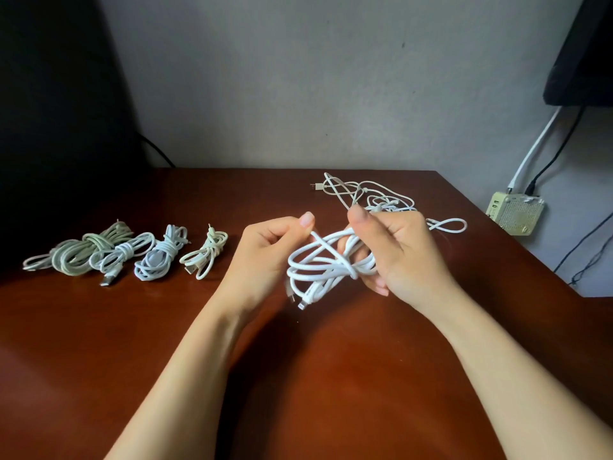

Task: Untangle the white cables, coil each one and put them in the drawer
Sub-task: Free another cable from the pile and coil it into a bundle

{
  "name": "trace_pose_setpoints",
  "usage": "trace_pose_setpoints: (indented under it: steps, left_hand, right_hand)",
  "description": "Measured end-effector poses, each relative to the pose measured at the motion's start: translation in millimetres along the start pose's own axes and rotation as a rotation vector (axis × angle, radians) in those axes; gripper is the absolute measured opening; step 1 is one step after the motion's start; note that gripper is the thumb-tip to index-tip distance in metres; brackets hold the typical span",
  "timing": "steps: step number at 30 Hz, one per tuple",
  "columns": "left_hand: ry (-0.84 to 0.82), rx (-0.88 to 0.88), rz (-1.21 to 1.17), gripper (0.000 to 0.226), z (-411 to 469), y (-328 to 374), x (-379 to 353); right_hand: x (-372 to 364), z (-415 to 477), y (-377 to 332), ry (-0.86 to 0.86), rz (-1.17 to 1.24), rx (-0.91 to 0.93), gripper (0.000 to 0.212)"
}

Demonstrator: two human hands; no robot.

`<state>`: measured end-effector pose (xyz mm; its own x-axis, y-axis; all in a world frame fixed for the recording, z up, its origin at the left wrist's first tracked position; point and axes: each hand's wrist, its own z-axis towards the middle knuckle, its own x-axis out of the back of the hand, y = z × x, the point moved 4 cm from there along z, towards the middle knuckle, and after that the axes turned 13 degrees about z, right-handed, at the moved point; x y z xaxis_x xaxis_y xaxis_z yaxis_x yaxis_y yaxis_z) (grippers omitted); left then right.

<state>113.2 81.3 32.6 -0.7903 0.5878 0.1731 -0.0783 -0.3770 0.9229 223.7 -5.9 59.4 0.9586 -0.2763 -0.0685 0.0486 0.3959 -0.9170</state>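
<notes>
— What do we have in our hands?

— A white cable (326, 260), gathered into loops and held up over the brown table (331, 376). Our right hand (406, 252) is closed around the right end of the bundle, fingers through the loops. Our left hand (270, 247) pinches one strand between thumb and forefinger; that strand crosses diagonally over the coil and wraps its middle.

— And the plugs?

— Two connectors hang from the lower left of the bundle, just below our left hand.

— Where are the other cables?

— Four coiled bundles (132, 254) lie in a row on the left of the table, near each other, each wrapped round its middle. The leftmost is greenish-grey and the largest. Behind our right hand, a tangled heap of white cables (374, 194) lies loose toward the far right corner, one loop reaching out to the right.

— Do we see the drawer?

— We cannot tell where it is. Past the table's right edge a pale power adapter (514, 212) sits against the wall.
</notes>
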Motion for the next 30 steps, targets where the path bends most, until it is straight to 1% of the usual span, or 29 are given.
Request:
trace_pose_setpoints:
  steps: [2,5,6,8,9,11,14,16,18,19,20,22,24,27,30]
  left_hand:
    - [-0.003,-0.007,-0.017,0.038,0,-2,-3]
    - [0.018,-0.016,-0.06,0.055,-1,-5,-9]
    - [0.043,-0.023,-0.066,0.054,-1,-6,-10]
    - [0.116,-0.058,-0.051,0.039,0,-5,-7]
    - [0.159,-0.085,-0.018,0.035,1,-4,-4]
    - [0.225,-0.139,0.071,0.033,3,-2,4]
    - [0.289,-0.168,0.15,0.031,4,0,12]
    - [0.292,-0.18,0.138,0.032,3,2,12]
    - [0.253,-0.163,0.041,0.035,-1,3,7]
    - [0.227,-0.159,0.006,0.038,-2,3,3]
    - [0.207,-0.173,0.021,0.039,-4,3,-1]
    - [0.197,-0.17,0.122,0.036,-6,-1,-12]
    - [0.207,-0.157,0.185,0.039,-5,-6,-20]
    - [0.119,-0.262,0.313,0.036,-9,-8,-39]
    - [0.015,-0.35,0.528,0.034,-14,-9,-54]
  right_hand:
    - [0,-1,-1,0.026,0.017,0.0,0.044]
    - [-1,-1,-3,0.048,0.088,0.009,0.043]
    - [-1,-1,-3,0.046,0.106,-0.001,0.043]
    - [-5,-1,1,0.011,0.115,-0.045,0.044]
    - [-8,-2,3,-0.015,0.112,-0.071,0.046]
    - [-13,-3,7,-0.059,0.103,-0.111,0.047]
    - [-14,-4,8,-0.067,0.113,-0.131,0.044]
    - [-14,-4,4,-0.054,0.151,-0.131,0.047]
    - [-15,-6,-1,-0.028,0.219,-0.142,0.048]
    - [-16,-6,-3,-0.006,0.264,-0.144,0.044]
    - [-16,-6,-5,0.028,0.32,-0.141,0.041]
    - [-12,-5,-7,0.123,0.446,-0.11,0.04]
    - [-5,-2,-8,0.243,0.514,-0.05,0.043]
    - [13,5,-7,0.426,0.421,0.053,0.055]
    - [32,10,-1,0.549,0.202,0.102,0.055]
